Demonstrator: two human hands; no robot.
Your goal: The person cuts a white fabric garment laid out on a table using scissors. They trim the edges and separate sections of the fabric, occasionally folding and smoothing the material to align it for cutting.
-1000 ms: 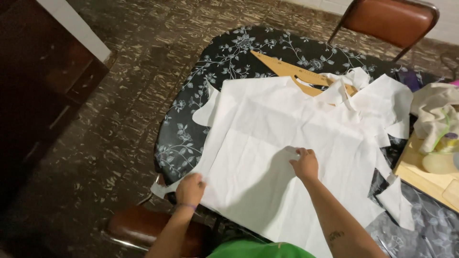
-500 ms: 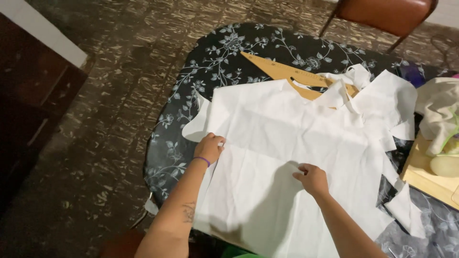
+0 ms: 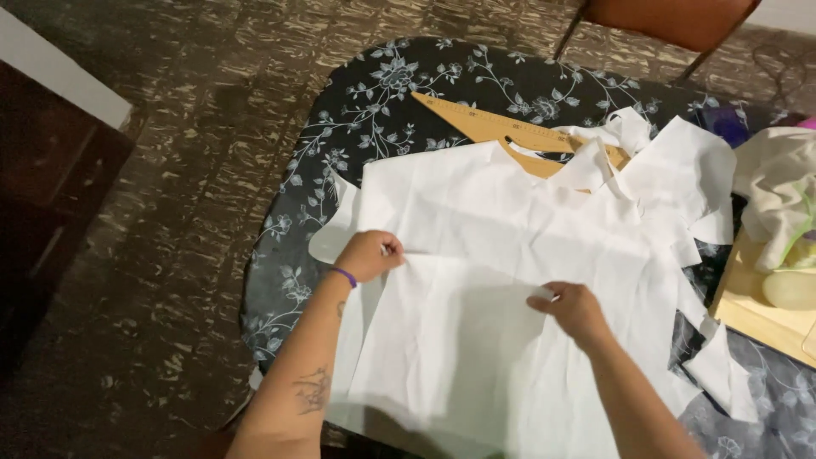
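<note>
Both hands on the white cloth [image 3: 510, 255], which lies spread flat over the worktop [image 3: 340, 170] — a round one with a black floral cover. Left hand [image 3: 367, 255] sits near the cloth's left edge, fingers curled in and pinching a fold of it; purple band [image 3: 344, 276] on that wrist. Right hand [image 3: 576, 310] is nearer the middle of the cloth, fingers closed on a raised edge of the upper layer. Between the two hands the cloth shows a straight crease line. Wooden ruler [image 3: 493, 126] lies at the far side of the worktop, its near end tucked under the cloth's top edge. Loose white offcuts [image 3: 718, 374] lie to the right of the cloth, some overlapping it. Further right — a wooden board [image 3: 752, 310] with a crumpled cream cloth [image 3: 778, 191] on it. Brown chair [image 3: 671, 17] stands beyond the worktop, on a patterned floor [image 3: 170, 127].
</note>
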